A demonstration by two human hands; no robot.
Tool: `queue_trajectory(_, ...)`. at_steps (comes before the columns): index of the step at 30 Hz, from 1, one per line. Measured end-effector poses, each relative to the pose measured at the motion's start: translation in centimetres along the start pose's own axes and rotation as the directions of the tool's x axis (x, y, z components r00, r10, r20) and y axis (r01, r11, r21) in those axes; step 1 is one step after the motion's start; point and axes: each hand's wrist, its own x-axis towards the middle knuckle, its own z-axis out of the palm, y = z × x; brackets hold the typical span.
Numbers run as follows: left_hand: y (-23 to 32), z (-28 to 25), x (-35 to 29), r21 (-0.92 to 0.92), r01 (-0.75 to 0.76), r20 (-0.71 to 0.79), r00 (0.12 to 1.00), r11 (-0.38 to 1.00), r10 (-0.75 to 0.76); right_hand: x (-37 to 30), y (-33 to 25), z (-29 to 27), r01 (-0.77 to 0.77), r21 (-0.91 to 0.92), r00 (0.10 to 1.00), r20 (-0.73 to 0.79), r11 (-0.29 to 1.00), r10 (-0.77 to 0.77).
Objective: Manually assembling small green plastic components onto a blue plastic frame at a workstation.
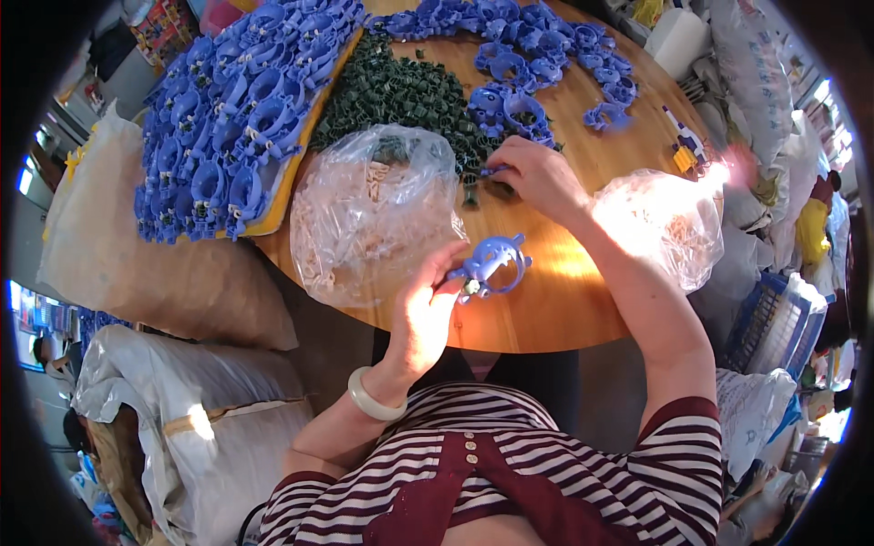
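My left hand [426,305], with a white bangle on its wrist, is closed on a blue plastic ring-shaped part [499,258] just above the near edge of the table. A small pale piece sits on that part beside my thumb. Farther out, my right hand [539,175] pinches a small blue piece [494,170], its exact kind partly hidden by the fingers. Its fingertips are at the near edge of a heap of small dark green plastic pieces [401,86]. Between the hands and the heap lies a clear plastic bag [355,218] of small pale parts.
A yellow-edged board [300,150] bearing many blue parts overhangs the table's left. More blue parts [537,59] lie at the back of the round wooden table [510,323]. On the right are another clear bag [660,227] and a white-blue-yellow tool [685,146]. Large sacks [173,241] stand left.
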Motion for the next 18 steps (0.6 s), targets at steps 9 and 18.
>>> queue_trajectory(9,-0.4,-0.3,0.3,-0.032,-0.009,0.026,1.000,0.999,0.010,-2.2,0.5,-1.1,-0.103,0.108,0.993,-0.040,0.989,0.108)
queue_trajectory(18,-0.2,-0.1,0.0,0.024,-0.004,-0.008,1.000,1.000,0.004,-3.3,0.2,-2.4,-0.422,0.594,0.902,0.201,0.685,0.382)
